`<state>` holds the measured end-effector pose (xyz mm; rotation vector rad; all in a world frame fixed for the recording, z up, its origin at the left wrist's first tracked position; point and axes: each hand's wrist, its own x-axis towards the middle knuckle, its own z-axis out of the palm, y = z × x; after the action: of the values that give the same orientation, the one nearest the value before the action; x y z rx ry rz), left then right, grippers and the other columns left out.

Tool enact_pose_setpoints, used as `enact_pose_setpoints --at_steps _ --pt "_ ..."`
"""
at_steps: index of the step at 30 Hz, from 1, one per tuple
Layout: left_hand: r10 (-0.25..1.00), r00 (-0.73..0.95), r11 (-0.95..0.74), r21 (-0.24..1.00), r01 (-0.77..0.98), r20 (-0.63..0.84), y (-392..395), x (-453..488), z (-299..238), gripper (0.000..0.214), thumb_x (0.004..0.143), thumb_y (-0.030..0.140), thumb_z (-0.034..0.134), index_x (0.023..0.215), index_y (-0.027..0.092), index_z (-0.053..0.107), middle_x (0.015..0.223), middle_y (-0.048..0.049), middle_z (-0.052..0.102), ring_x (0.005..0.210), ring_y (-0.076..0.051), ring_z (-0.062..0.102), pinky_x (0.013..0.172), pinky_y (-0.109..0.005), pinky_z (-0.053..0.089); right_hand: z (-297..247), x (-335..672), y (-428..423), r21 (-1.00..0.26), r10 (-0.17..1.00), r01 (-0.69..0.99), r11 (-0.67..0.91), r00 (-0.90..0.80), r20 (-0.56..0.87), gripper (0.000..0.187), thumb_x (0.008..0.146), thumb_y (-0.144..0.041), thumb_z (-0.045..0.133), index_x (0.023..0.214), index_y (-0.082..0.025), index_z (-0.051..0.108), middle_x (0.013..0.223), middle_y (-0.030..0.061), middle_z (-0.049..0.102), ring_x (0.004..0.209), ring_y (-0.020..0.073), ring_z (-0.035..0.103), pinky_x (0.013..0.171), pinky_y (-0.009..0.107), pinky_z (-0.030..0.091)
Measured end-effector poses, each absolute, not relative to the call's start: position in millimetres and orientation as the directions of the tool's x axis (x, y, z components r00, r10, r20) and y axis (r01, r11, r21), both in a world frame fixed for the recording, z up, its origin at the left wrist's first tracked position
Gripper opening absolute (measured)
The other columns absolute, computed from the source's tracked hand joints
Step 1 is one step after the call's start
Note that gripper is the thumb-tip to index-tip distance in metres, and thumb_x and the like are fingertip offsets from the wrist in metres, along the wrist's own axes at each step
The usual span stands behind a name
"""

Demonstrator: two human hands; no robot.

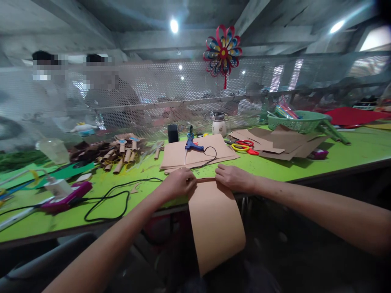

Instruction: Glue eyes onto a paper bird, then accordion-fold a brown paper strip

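A sheet of brown kraft paper [215, 219] hangs in a curve over the near edge of the green table. My left hand [180, 182] pinches its top left corner, fingers closed. At the top right corner my right hand [233, 178] grips the same sheet, its fingers bent over the edge. Between the two hands the top edge looks folded or rolled into a narrow strip. Just beyond them, a blue glue gun [194, 145] with a black cord rests on a stack of brown paper [171, 159].
Red and yellow scissors [244, 147] lie beside loose brown sheets [293, 142]. A green basket [305, 123] stands behind. To the left are small brown paper rolls [119, 165], a purple power strip [69, 198] and black cord [128, 199]. A perforated screen [152, 93] backs the table [360, 148].
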<state>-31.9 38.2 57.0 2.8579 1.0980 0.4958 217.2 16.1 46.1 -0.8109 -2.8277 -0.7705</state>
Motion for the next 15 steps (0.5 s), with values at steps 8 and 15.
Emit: enact_pose_setpoints --at_steps 8,15 --pt "0.783 0.616 -0.44 0.624 0.646 -0.085 57.7 -4.7 78.9 0.05 0.077 0.059 0.049 0.052 0.017 0.041 0.048 0.0046 0.029 0.047 -0.008 0.022 0.046 -0.025 0.016 43.6 217.9 15.3 0.512 0.393 0.531 0.675 -0.846 0.359 0.023 0.092 -0.01 0.038 0.08 -0.01 0.058 0.078 0.0097 0.054 0.077 0.0206 0.043 0.059 0.031 0.032" --pt "0.813 0.57 -0.284 0.771 0.57 -0.122 43.9 -3.9 66.9 0.049 0.068 0.063 0.055 0.059 0.016 0.046 0.053 0.0047 0.031 0.052 -0.008 0.022 0.048 -0.024 0.017 37.3 219.6 14.4 0.474 0.348 0.586 0.657 -0.794 0.499 0.025 0.092 -0.011 0.038 0.077 -0.01 0.058 0.075 0.0088 0.052 0.077 0.0201 0.041 0.062 0.03 0.034"
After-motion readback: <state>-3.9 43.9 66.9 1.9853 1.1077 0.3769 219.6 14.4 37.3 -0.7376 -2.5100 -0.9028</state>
